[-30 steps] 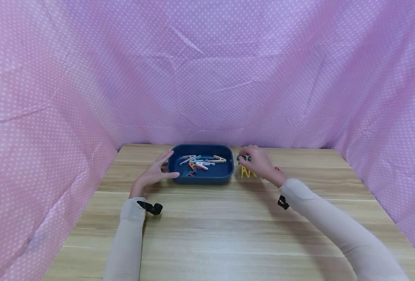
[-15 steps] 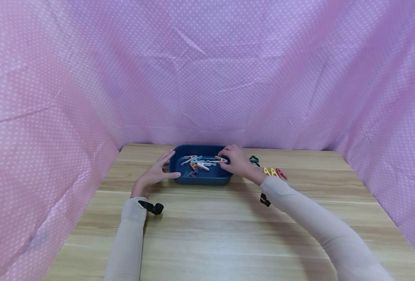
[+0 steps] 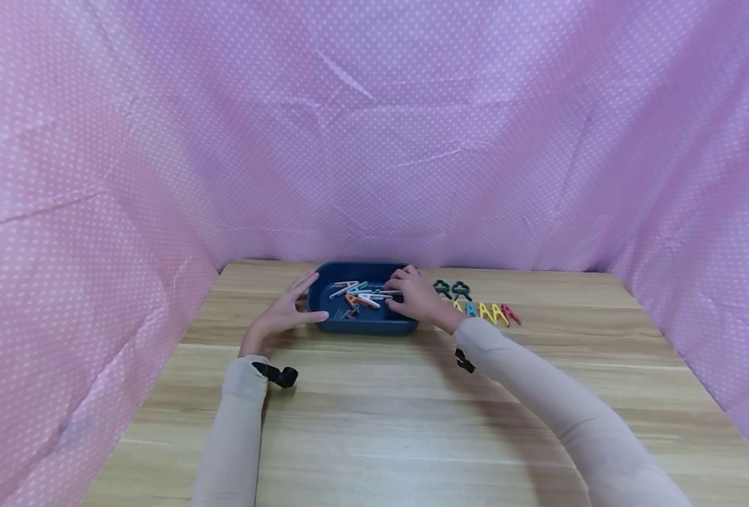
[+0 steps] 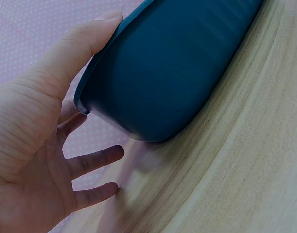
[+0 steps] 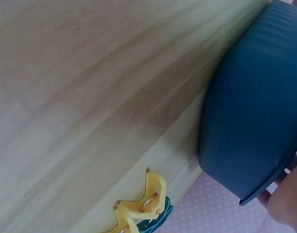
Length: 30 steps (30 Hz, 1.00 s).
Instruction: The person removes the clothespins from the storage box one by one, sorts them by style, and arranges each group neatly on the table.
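- Head view: navy tray [image 3: 369, 327] sits near the far edge of the table [image 3: 362, 422], a jumble of pegs [image 3: 367, 301] inside, an orange peg [image 3: 350, 301] over toward 8 o'clock.
- Left hand [image 3: 284, 313] is at the tray's 9 o'clock, fingers spread wide, thumb on the rim. Steadying rather than gripping, I'd say.
- Right hand [image 3: 417, 297] comes in over the 3 o'clock rim, fingers bent above the pegs, thumb looking parted from them. Can't tell if it's got a peg; its own wrist cam mostly catches the tray's outside.
- Outside, at 3 o'clock: two green clips [image 3: 460, 290]. Just past 3, a row of yellow pegs [image 3: 498, 315], a blue peg [image 3: 471, 310] and a red peg [image 3: 511, 314].
- Guessing the step is picking the next one out for that line-up, roughly midway.
- Next move wants a clean pinch on a single peg, then a lift clear of the rim without the wrist bumping the row.
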Motion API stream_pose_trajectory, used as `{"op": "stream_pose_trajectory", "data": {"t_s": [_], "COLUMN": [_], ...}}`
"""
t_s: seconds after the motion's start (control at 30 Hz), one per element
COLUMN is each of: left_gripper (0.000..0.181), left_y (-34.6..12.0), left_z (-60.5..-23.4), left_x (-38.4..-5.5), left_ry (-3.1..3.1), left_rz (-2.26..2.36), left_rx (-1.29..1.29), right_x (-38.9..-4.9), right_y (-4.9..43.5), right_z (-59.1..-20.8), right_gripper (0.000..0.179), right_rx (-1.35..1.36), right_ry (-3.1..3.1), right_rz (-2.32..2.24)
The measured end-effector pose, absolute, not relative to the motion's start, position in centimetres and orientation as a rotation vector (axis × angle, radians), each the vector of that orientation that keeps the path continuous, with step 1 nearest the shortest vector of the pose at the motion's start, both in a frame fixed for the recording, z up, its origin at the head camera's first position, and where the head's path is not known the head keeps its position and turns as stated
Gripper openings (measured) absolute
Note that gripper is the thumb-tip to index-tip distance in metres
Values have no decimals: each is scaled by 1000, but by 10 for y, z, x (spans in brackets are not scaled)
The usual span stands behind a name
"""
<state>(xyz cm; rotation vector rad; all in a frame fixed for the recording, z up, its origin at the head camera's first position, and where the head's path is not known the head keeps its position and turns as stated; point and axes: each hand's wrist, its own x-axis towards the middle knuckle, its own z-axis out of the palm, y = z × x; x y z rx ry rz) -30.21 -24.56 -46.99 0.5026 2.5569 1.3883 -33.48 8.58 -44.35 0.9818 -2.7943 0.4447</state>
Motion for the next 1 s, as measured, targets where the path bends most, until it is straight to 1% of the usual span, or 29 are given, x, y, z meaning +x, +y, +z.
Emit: {"op": "stream_pose_trajectory", "data": {"t_s": [0.57, 1.0], "left_gripper": [101, 98], "left_y": [-247, -245], "left_z": [-471, -470], "left_x": [-305, -304], "left_ry": [2561, 2543], "left_rz": [1385, 1399], "left_rx": [506, 533], "right_x": [-345, -346], "right_y": [80, 78], "right_z": [-452, -454], "right_gripper": [25, 28], "right_rx": [1012, 987], "right_ry": [-2815, -2882], "right_rz": [362, 250]}}
